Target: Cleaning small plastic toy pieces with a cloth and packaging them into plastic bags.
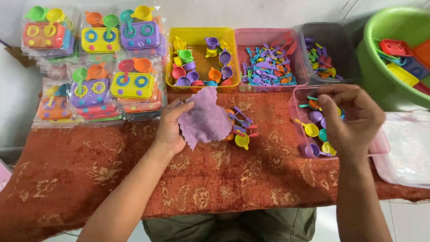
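My left hand (169,127) holds up a soft purple sheet (204,118) by its left edge, above a small pile of toy pieces on the red patterned tablecloth (89,170). A yellow toy pan (242,141) and purple toy utensils (242,117) show beside the sheet. My right hand (354,118) reaches into a clear pink tray (295,117) of small coloured toy pans, fingertips drawn together near the tray's far side. Whether it grips a piece is hidden by the fingers.
Along the back stand a yellow bin (201,32) of toy cups, a pink bin (268,31) of utensils and a grey bin (329,31). Stacked packaged toy stove sets (96,67) fill the back left. A green basin (371,58) and clear plastic bags (407,148) lie right.
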